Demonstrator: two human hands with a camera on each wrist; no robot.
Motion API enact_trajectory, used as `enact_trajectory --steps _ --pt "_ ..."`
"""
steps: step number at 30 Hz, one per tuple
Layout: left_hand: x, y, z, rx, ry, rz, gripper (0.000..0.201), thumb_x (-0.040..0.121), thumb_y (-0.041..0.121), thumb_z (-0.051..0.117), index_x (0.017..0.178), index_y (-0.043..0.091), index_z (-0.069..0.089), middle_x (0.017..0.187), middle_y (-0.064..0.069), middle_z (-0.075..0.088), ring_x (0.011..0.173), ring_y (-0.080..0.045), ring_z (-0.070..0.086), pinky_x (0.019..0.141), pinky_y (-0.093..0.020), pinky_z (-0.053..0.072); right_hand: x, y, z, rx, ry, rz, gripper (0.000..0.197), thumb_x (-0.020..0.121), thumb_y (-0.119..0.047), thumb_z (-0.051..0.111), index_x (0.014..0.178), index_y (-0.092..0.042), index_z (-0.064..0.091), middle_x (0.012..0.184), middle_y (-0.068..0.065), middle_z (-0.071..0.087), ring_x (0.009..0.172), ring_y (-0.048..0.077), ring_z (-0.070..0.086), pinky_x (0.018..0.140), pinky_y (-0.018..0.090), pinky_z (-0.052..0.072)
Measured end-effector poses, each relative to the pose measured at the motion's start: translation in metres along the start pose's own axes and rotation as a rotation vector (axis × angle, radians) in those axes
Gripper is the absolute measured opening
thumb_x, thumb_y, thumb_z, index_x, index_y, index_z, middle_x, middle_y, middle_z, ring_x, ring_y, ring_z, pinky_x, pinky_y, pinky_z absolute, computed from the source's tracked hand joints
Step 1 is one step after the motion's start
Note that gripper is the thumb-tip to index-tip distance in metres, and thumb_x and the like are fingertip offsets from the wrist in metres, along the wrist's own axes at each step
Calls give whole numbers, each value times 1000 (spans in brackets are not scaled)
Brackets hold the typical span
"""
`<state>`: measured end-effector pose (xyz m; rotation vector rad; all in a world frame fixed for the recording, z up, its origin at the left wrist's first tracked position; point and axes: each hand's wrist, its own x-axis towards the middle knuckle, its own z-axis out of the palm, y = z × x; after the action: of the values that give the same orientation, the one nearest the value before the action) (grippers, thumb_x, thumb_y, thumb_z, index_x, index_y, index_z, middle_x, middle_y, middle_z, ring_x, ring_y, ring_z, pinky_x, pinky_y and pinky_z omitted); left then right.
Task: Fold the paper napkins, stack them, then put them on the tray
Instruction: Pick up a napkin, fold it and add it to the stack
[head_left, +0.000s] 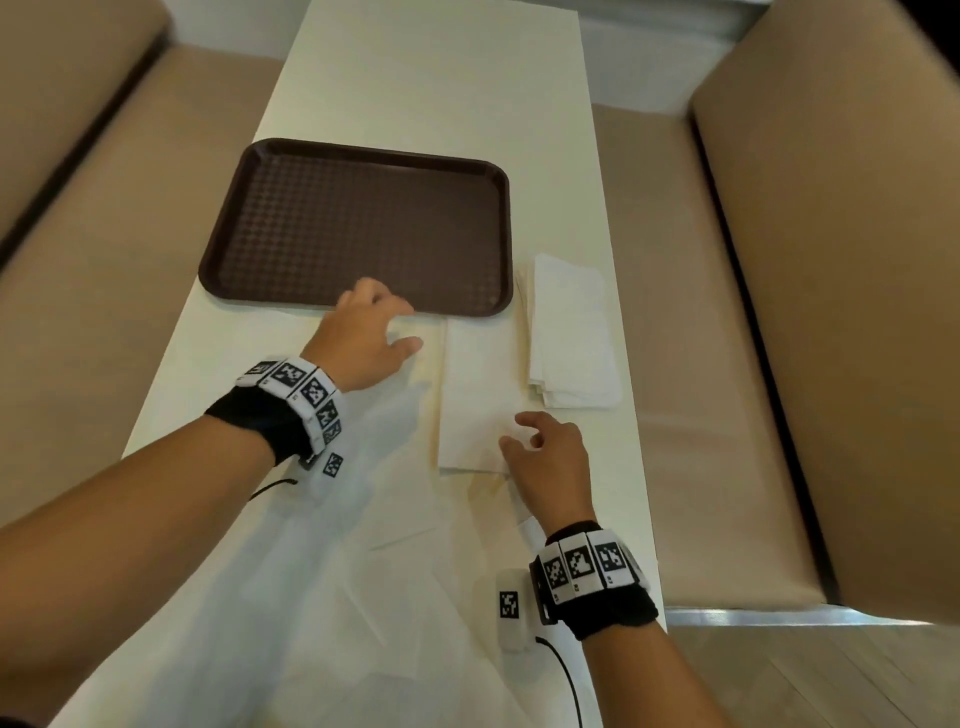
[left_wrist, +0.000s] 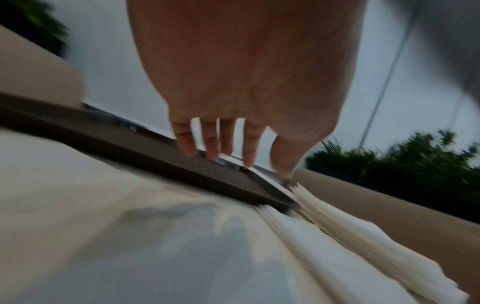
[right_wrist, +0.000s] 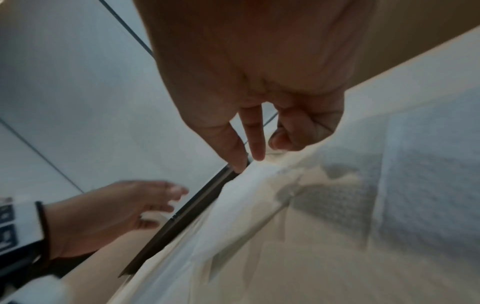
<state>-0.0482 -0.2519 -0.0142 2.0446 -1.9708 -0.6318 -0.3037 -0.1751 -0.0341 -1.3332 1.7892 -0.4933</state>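
Near tray (head_left: 353, 218) edge, left hand (head_left: 363, 332) hovers, fingers loose; right hand (head_left: 545, 457) spread over folded napkin (head_left: 478, 374); napkin stack (head_left: 571, 332) beside on desk (head_left: 415, 67).

Blurred throughout the left wrist view: tray (left_wrist: 145, 152) and napkins (left_wrist: 337, 226) beyond the fingertips. Forearms cut off by the head view's lower edge.

Tray (head_left: 358, 228): dark brown, with a fine raised grid pattern across its floor and a plain rim. Napkins (head_left: 571, 332): white, with a faint embossed dot texture visible in the right wrist view. Desk (head_left: 436, 78): pale cream, no pattern. Wristbands (head_left: 296, 389): black fabric carrying white blocks printed with black-and-white square codes. Seats (head_left: 675, 312): plain tan. Floor (head_left: 831, 686): light wood, in strips.
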Motion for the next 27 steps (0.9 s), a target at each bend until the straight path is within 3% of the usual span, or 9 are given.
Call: enact_trajectory --steps 3,6,8,10,15,20,27 --pt "-21 -35 -16 162 -199 -215 85 81 56 76 150 26 38 154 -6 31 141 -31 33 112 -51 35 -16 -2 2 -33 28 -60 28 96 -26 66 124 -24 64 116 2 50 99 11 54 83 19 39" --pt "-34 -50 -12 254 -294 -252 96 72 56 83 150 28 35 148 -5 36 136 -32 37 109 -52 37 -32 -1 23 -133 -46 -140 18 96 -25 66 114 -22 69 107 -2 55 89 6 56 72 10 40" --pt "-34 -53 -8 221 -271 -232 84 70 51 86 140 30 43 137 -2 45 129 -29 42 105 -50 38 -41 -2 39 -163 -120 -161 16 96 -24 63 111 -21 70 106 -3 59 91 7 59 76 11 45" --pt "-34 -54 -8 165 -265 -227 66 70 46 87 125 32 52 125 2 51 122 -25 45 102 -49 38 -47 -3 52 -181 -179 -153 20 95 -25 63 113 -19 70 111 -1 61 96 10 61 86 21 50" --pt "-34 -59 -11 79 -262 -158 34 73 35 87 93 31 60 107 7 57 106 -18 54 97 -44 37 -50 -6 61 -236 -216 -144 25 94 -26 66 117 -15 68 116 1 58 93 7 57 84 17 43" --pt "-38 -58 -16 -27 -133 -88 17 80 27 83 83 25 66 85 11 65 92 -16 62 94 -40 32 -53 -6 61 -249 -200 -143 25 95 -25 66 117 -14 67 115 1 54 90 7 53 82 15 38" --pt "-40 -53 -25 -152 3 32 13 83 33 80 78 30 69 86 15 68 91 -13 61 99 -45 43 -53 -5 59 -216 -164 -140 22 94 -24 67 113 -14 68 112 0 57 92 7 55 69 5 36"
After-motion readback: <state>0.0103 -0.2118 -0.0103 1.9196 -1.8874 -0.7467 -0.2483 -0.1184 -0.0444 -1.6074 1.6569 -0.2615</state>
